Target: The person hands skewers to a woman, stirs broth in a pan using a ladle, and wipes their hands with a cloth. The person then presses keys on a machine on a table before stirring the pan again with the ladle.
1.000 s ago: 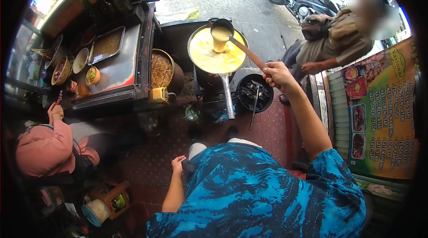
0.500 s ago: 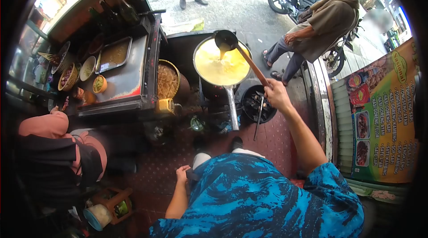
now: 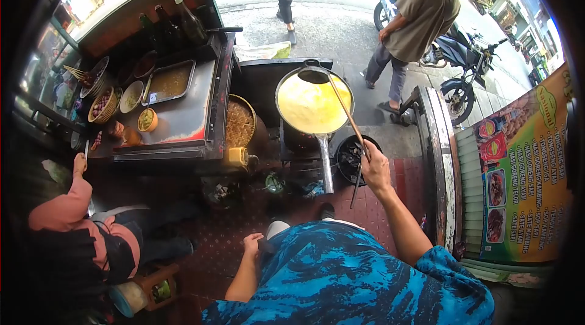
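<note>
My right hand [image 3: 376, 169] is closed around the wooden handle of a ladle [image 3: 342, 102]. The ladle's dark bowl is down at the far rim of a wide pan [image 3: 326, 157], partly in the yellow, soupy liquid [image 3: 311, 109]. The pan sits on a dark stove with its metal handle pointing towards me. My left hand [image 3: 251, 244] is low beside my blue patterned shirt, its fingers curled against a small dark item [image 3: 265, 246] that I cannot identify. Beneath my right hand is a black bucket of dark lumps [image 3: 349, 160], with a long thin tool across it.
A cart counter [image 3: 183, 118] on the left holds a metal tray [image 3: 170, 81], bowls, a basket and bottles. A large brown-filled basket [image 3: 241, 123] stands beside the stove. A co-worker in a pink top [image 3: 67, 206] is at far left. Passers-by and motorbikes are beyond; a menu banner [image 3: 527, 166] hangs right.
The ladle, earlier raised and pouring yellow liquid, is now lowered into the pan's far side. My right hand has come lower and nearer me. The passers-by have moved, and the view has shifted.
</note>
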`<action>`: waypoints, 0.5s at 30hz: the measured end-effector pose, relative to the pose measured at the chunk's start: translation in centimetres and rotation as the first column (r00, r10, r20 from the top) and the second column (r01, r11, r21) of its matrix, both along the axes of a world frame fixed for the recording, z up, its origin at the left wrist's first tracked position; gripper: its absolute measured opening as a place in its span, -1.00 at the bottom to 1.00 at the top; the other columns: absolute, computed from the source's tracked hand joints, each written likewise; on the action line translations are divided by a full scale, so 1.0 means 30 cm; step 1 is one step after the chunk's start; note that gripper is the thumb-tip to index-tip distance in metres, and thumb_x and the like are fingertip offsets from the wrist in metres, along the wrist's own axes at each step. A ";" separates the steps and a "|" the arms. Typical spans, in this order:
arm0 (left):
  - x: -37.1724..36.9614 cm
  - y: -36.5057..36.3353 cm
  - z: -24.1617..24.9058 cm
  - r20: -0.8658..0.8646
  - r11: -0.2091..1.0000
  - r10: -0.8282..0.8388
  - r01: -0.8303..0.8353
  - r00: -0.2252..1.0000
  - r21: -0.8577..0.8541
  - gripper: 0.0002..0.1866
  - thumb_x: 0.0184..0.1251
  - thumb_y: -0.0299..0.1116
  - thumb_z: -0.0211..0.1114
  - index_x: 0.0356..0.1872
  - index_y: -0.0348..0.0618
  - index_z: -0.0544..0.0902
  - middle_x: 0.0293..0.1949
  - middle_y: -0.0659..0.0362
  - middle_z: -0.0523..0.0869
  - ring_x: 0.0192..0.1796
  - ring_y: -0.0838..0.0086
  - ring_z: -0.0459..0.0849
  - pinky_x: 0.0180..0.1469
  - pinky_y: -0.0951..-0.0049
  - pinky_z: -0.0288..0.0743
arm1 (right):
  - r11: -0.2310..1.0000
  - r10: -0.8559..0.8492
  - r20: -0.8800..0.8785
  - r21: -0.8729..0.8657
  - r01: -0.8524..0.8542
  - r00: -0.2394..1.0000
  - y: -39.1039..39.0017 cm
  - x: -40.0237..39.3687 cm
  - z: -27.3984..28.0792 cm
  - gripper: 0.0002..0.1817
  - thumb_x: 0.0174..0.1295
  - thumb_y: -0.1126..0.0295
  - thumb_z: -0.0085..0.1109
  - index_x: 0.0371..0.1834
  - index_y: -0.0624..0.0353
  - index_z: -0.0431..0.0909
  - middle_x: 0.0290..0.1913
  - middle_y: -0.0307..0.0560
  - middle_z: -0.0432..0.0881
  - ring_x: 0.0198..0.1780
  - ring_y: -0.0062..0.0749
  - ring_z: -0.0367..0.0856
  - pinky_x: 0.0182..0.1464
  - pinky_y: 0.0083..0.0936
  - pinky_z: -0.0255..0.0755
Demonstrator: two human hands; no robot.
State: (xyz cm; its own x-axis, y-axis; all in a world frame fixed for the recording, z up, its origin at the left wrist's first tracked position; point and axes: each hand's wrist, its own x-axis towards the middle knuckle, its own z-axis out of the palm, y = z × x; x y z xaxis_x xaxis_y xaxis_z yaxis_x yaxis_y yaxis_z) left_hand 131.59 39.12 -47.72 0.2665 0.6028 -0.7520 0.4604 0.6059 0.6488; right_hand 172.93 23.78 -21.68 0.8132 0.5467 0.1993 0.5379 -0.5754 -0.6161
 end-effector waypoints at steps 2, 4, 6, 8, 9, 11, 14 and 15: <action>0.007 0.014 0.003 -0.008 0.998 -0.046 0.046 0.999 0.047 -0.76 0.05 -0.55 0.37 -0.20 -0.35 0.67 -0.31 0.06 0.72 -0.31 0.43 0.67 -0.20 0.47 0.56 | 0.999 -0.017 -0.042 0.048 0.019 0.999 0.000 -0.030 0.000 -0.60 0.12 0.56 0.03 0.09 0.29 0.42 -0.18 0.26 0.59 -0.12 0.12 0.58 -0.06 -0.20 0.43; 0.006 0.030 -0.001 -0.022 0.998 -0.045 0.046 0.999 0.039 -0.77 0.04 -0.55 0.37 -0.22 -0.33 0.68 -0.31 0.07 0.72 -0.32 0.43 0.67 -0.20 0.47 0.56 | 0.996 -0.043 -0.130 0.068 0.052 0.991 -0.001 -0.055 -0.004 -0.58 0.11 0.57 0.03 0.10 0.29 0.42 -0.15 0.28 0.59 -0.09 0.11 0.58 -0.03 -0.23 0.43; 0.005 0.046 0.000 -0.022 0.994 -0.079 0.081 0.997 0.076 -0.77 0.04 -0.55 0.37 -0.22 -0.32 0.69 -0.31 0.08 0.72 -0.31 0.43 0.67 -0.20 0.47 0.56 | 0.996 -0.040 -0.091 0.080 0.048 0.995 -0.002 -0.075 -0.012 -0.58 0.12 0.56 0.04 0.11 0.27 0.43 -0.28 0.20 0.57 -0.24 -0.04 0.56 -0.14 -0.28 0.42; 0.009 0.067 -0.011 -0.024 0.986 -0.123 0.125 0.992 0.109 -0.77 0.03 -0.55 0.37 -0.23 -0.32 0.69 -0.31 0.08 0.72 -0.31 0.43 0.67 -0.19 0.47 0.55 | 0.994 -0.050 -0.024 0.093 0.052 0.998 -0.004 -0.089 -0.027 -0.58 0.13 0.53 0.07 0.12 0.24 0.44 -0.53 0.05 0.53 -0.53 -0.33 0.51 -0.37 -0.38 0.41; 0.008 0.079 -0.021 -0.020 0.990 -0.114 0.115 0.993 0.087 -0.78 0.04 -0.53 0.37 -0.24 -0.31 0.69 -0.32 0.09 0.72 -0.31 0.44 0.66 -0.20 0.47 0.55 | 0.993 -0.058 -0.019 0.098 0.059 0.998 -0.003 -0.095 -0.035 -0.58 0.13 0.53 0.08 0.12 0.23 0.45 -0.55 0.01 0.53 -0.54 -0.39 0.49 -0.41 -0.41 0.39; 0.007 0.109 -0.045 -0.015 0.992 -0.114 0.115 0.993 0.059 -0.79 0.04 -0.52 0.37 -0.25 -0.31 0.70 -0.34 0.09 0.72 -0.32 0.44 0.66 -0.20 0.46 0.55 | 0.994 -0.068 -0.029 0.084 0.070 0.997 -0.002 -0.113 -0.035 -0.58 0.13 0.54 0.08 0.11 0.23 0.45 -0.55 0.00 0.52 -0.55 -0.41 0.49 -0.42 -0.43 0.38; -0.001 0.148 -0.072 -0.053 0.995 -0.080 0.077 0.995 -0.057 -0.81 0.07 -0.44 0.38 -0.28 -0.31 0.70 -0.35 0.10 0.72 -0.34 0.45 0.65 -0.22 0.45 0.54 | 0.993 -0.092 -0.113 0.057 0.099 0.989 0.015 -0.158 0.002 -0.59 0.11 0.56 0.07 0.10 0.27 0.45 -0.37 0.13 0.56 -0.34 -0.19 0.55 -0.23 -0.37 0.41; -0.002 0.156 -0.075 -0.084 0.992 -0.124 0.124 0.989 -0.010 -0.82 0.11 -0.39 0.37 -0.32 -0.31 0.69 -0.38 0.11 0.71 -0.38 0.47 0.64 -0.27 0.46 0.53 | 0.992 -0.108 -0.185 0.043 0.118 0.977 0.024 -0.173 0.015 -0.59 0.10 0.58 0.05 0.09 0.30 0.44 -0.18 0.26 0.60 -0.12 0.05 0.61 -0.04 -0.29 0.44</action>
